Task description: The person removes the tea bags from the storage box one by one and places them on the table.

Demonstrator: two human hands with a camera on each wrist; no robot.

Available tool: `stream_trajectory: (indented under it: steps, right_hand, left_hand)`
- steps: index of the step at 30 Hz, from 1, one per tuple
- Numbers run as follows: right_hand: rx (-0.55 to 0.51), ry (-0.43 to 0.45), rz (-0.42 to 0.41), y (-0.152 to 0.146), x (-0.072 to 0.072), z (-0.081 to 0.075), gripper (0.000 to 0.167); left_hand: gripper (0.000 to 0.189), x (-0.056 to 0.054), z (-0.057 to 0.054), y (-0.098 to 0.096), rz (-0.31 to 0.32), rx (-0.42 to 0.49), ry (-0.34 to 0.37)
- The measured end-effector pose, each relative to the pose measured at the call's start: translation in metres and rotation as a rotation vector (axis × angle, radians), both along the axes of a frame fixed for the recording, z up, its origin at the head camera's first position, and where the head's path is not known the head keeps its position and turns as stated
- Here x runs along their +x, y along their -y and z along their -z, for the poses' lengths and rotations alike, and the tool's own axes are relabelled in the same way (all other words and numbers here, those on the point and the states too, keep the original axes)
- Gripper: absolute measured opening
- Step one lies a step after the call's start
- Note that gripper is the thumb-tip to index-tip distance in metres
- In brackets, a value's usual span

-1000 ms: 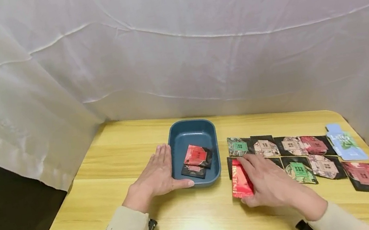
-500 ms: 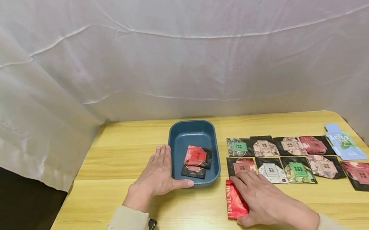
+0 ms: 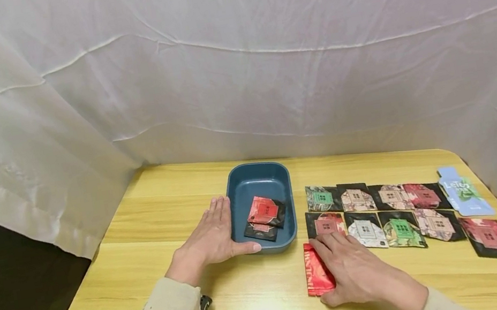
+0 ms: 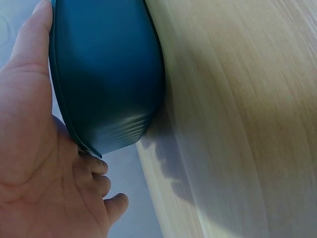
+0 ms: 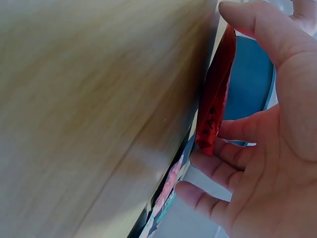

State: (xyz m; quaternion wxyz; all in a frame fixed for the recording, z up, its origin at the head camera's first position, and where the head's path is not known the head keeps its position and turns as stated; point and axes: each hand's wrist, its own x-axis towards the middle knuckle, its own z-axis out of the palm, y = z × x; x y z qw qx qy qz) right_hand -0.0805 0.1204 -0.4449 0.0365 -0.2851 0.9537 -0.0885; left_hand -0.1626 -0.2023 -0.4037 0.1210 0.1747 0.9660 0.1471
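A red foil tea packet (image 3: 317,271) lies on the wooden table in front of two rows of flat sachets. My right hand (image 3: 356,265) holds it at its ends between thumb and fingers; the right wrist view shows the packet's red side (image 5: 215,94). My left hand (image 3: 208,237) rests against a dark blue tray (image 3: 258,187), its fingers straight along the left wall and the thumb on the near rim. Inside the tray, a red and black sachet (image 3: 265,209) overlaps a darker one (image 3: 261,232).
Right of the tray, a back row begins with a green and black sachet (image 3: 322,197). The front row includes a white-labelled sachet (image 3: 365,229) and a green-labelled one (image 3: 403,228). A light blue packet (image 3: 465,191) lies at far right. A pale curtain (image 3: 268,92) hangs behind the table.
The red packet has come toward the near side of the table with my right hand, uncovering the front row's first sachets, and is almost still since half a second ago. My left hand stays put.
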Motion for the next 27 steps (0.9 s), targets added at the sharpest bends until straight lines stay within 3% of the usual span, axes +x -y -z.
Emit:
stream_trajectory:
  steps: [7,12,17,21,27]
  right_hand:
    - [0.010,0.029,0.028,-0.002,-0.001,-0.005,0.118]
    - [-0.023,-0.066,0.036,-0.003,-0.010,-0.017,0.103]
    - [-0.082,-0.186,0.033,0.004,-0.031,-0.034,0.080]
    - [-0.122,-0.230,0.017,0.013,-0.054,-0.050,0.070]
    - [-0.106,-0.170,0.008,0.039,-0.085,-0.063,0.070]
  left_hand:
    - [0.144,0.000,0.001,0.000,0.002,0.001,0.008]
    - [0.144,-0.001,0.001,0.000,0.004,-0.002,0.011]
    - [0.146,-0.001,0.000,0.000,0.000,0.003,0.021]
    - [0.147,-0.001,0.000,-0.001,-0.008,-0.002,0.032]
    - [0.147,0.000,0.001,-0.001,-0.013,0.002,0.035]
